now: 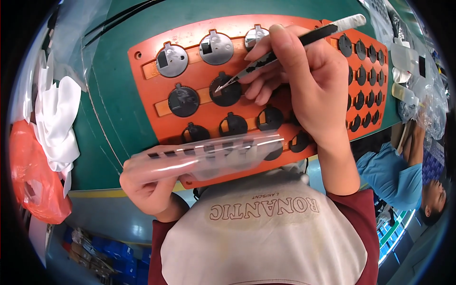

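Note:
My right hand [304,80] grips black tweezers [280,52], their tip touching a small piece on a round black part [227,91] in the middle row of an orange fixture plate [152,102]. My left hand [152,183] holds a clear plastic strip [213,154] carrying several small dark rectangular pieces, just over the plate's near edge. The plate's top row has silver round parts [172,60]; other pockets hold black round parts.
A second orange plate [365,71] with several small black parts lies to the right. White cloth [57,123] and an orange-red plastic bag [33,175] sit at the left on the green table [114,109]. Another person in blue [394,175] is at the lower right, near clear bags.

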A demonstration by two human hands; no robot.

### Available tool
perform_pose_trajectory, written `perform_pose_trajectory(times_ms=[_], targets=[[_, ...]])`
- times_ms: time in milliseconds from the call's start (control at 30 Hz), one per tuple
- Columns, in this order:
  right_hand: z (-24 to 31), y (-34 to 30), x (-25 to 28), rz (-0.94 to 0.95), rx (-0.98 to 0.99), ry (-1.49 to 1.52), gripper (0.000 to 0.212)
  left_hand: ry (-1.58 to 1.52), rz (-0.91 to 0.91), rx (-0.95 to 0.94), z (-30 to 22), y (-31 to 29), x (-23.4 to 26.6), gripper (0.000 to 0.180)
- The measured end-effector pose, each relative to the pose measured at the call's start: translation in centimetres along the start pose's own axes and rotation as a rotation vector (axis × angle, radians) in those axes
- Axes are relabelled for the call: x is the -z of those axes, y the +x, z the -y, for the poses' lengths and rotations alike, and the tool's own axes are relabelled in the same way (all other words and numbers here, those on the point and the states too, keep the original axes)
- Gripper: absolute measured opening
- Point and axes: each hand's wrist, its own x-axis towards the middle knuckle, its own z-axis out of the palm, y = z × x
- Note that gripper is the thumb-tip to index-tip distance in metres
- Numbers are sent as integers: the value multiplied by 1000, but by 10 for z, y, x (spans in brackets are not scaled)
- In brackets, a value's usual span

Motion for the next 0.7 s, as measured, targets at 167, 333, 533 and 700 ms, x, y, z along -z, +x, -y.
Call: perform_pose_trajectory(times_ms=[167,333,533,700], targets=[[11,-9,5,101,-11,285,41,40,-71,89,-18,3,-8,16],[18,-30,3,169,-55,268,41,38,-52,108,-21,0,-8,16],[19,-33,4,167,-29,349,41,-79,-46,181,-35,3,-14,17],[13,-30,4,277,-22,336,39,-42,-54,169,-33,-2,-13,15]])
